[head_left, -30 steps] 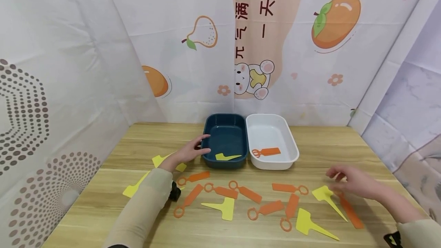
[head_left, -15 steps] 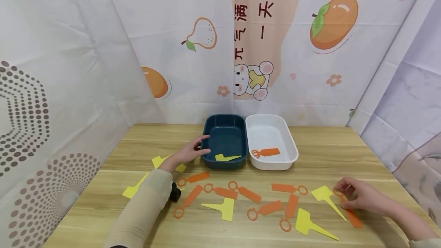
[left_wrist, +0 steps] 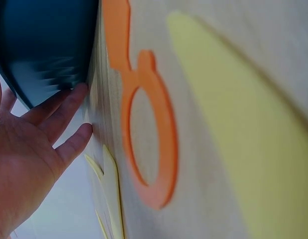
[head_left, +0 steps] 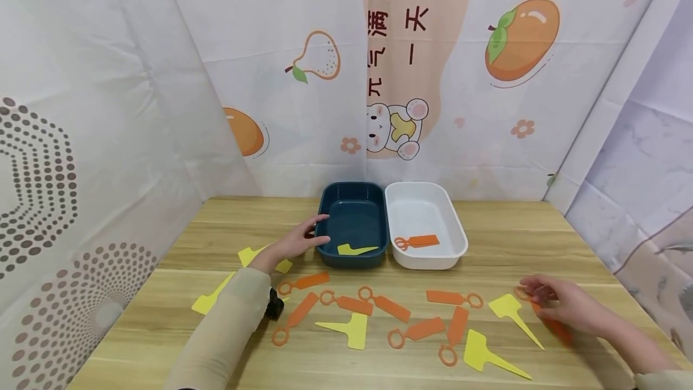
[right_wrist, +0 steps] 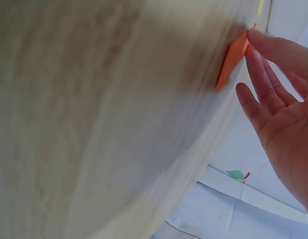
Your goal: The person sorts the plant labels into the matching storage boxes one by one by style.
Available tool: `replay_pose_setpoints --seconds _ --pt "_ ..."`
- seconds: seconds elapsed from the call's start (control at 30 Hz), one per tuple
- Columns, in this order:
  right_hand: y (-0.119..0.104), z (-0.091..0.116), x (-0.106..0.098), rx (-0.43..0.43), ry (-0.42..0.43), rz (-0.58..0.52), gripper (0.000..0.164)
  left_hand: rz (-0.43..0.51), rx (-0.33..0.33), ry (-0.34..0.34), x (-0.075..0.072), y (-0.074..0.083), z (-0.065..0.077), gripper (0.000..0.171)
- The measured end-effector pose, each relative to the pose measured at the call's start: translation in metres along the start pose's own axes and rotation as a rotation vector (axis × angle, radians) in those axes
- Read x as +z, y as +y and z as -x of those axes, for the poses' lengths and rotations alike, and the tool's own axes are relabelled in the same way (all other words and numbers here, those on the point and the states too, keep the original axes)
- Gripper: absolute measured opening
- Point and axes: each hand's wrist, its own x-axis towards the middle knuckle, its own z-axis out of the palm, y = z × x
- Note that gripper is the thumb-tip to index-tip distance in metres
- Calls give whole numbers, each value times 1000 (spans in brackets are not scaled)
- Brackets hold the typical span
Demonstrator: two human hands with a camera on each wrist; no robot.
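Note:
My right hand (head_left: 568, 306) pinches an orange plant tag (right_wrist: 233, 57) between thumb and fingertips at the right of the table; the tag tilts, its ring showing left of the fingers in the head view. My left hand (head_left: 295, 241) touches the left side of a dark blue tray (head_left: 354, 262), fingers spread and fairly straight at its wall. Inside that tray lies a yellow T-shaped plant label (head_left: 357, 250). The white tray (head_left: 460, 233) beside it contains orange tags (head_left: 422, 241), overlapping at their rings. Just left of my right hand is another yellow label (head_left: 506, 306).
Several orange ring tags (head_left: 422, 328) and yellow labels (head_left: 354, 330) are scattered over the wooden table (head_left: 411, 372) in front of the trays. More yellow labels (head_left: 208, 301) lie around my left forearm. A printed curtain (head_left: 271, 17) hangs behind the table.
My right hand came down to the orange tag at the right, took it between the fingers and shifted it slightly left, tilting it. The left hand stays at the blue tray.

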Motion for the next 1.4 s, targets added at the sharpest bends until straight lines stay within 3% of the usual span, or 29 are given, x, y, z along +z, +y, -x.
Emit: replay_pose_setpoints --seconds 0.13,0.37,0.7,1.03,1.27,1.4 --pt "-4 3 0 17 17 22 48 -12 -3 -8 2 -1 0 66" --pt "-11 15 -6 147 1 63 53 31 10 -12 0 -3 -3 67" --pt "-2 16 -5 89 -51 34 42 5 -5 -18 -1 0 0 68" --pt "2 13 -11 124 -129 -91 28 8 9 -13 -2 2 0 67" --pt "2 9 -12 82 -173 -149 25 18 -2 -29 -5 33 14 63" --pt "1 7 -13 79 -202 -178 24 8 -12 -21 -3 16 5 64"
